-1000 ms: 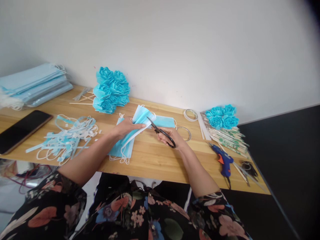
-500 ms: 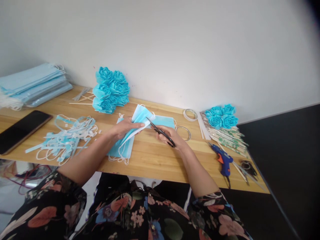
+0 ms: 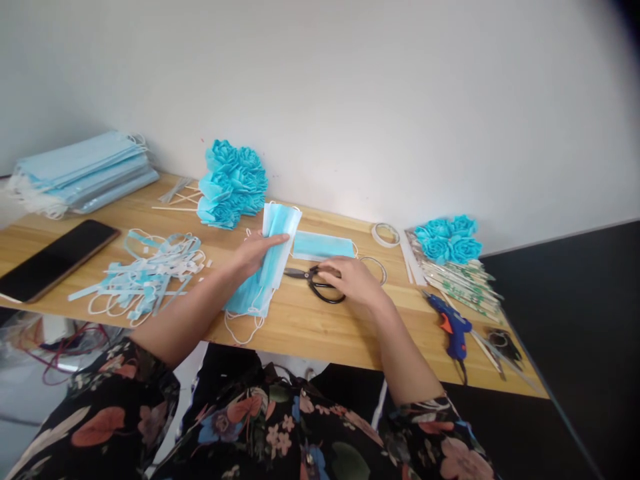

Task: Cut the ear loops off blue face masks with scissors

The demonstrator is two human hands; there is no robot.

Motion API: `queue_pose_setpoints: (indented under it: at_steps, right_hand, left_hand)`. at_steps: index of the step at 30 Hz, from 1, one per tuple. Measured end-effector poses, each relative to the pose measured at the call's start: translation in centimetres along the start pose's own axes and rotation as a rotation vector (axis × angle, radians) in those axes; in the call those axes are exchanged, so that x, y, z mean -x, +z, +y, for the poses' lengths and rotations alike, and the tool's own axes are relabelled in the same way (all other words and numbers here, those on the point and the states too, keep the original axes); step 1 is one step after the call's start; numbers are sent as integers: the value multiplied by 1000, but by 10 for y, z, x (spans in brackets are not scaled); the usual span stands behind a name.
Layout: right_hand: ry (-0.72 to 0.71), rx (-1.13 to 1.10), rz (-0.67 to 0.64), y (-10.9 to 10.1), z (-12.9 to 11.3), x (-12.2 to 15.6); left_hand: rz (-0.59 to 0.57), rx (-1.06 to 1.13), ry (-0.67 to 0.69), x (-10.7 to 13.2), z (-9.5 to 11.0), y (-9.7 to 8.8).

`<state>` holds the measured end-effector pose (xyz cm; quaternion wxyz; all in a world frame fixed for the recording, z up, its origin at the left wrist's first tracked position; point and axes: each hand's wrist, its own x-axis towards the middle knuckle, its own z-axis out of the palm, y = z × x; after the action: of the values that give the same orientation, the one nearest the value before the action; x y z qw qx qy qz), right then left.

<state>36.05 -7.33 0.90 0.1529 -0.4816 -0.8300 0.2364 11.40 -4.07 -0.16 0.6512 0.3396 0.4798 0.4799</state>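
Observation:
In my left hand (image 3: 255,252), thumb in front, is a blue and white face mask (image 3: 280,233), held upright. Below that hand lie more blue masks (image 3: 245,297) with white ear loops. Black-handled scissors (image 3: 320,283) rest flat on the table with their blades pointing left. My right hand (image 3: 350,277) reaches over the scissors, its fingers curled on the upper handle loop. Just behind the scissors is another flat mask (image 3: 323,245). A roll of tape (image 3: 377,267) sits by my right wrist, partly hidden.
Cut strips and ear loops (image 3: 150,270) lie heaped at left beside a phone (image 3: 55,260). Stacked masks (image 3: 90,170) and blue fabric flowers (image 3: 233,183) stand along the wall. At right are a second tape roll (image 3: 385,235), more flowers (image 3: 447,240) and a blue glue gun (image 3: 453,327).
The scissors have come away from the mask and down to the tabletop with my right hand. My left hand has turned the mask more upright. The view has shifted slightly.

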Motion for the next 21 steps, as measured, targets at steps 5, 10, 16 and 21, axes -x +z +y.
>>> queue_pose_setpoints:
  at_steps: [5,10,16,21]
  right_hand:
    - [19,-346,141,23,-23,-25]
    - [80,-755,242,45,-35,-54]
    - [134,-817,360,59,-32,-54]
    - [104,-640,414,59,-37,-43]
  left_hand:
    - [-13,50,25,-2,-12,2]
    - [-86,97,55,-2,-16,4]
    - [-79,157,94,2,-5,4]
    - [-56,113,125,4,1,2]
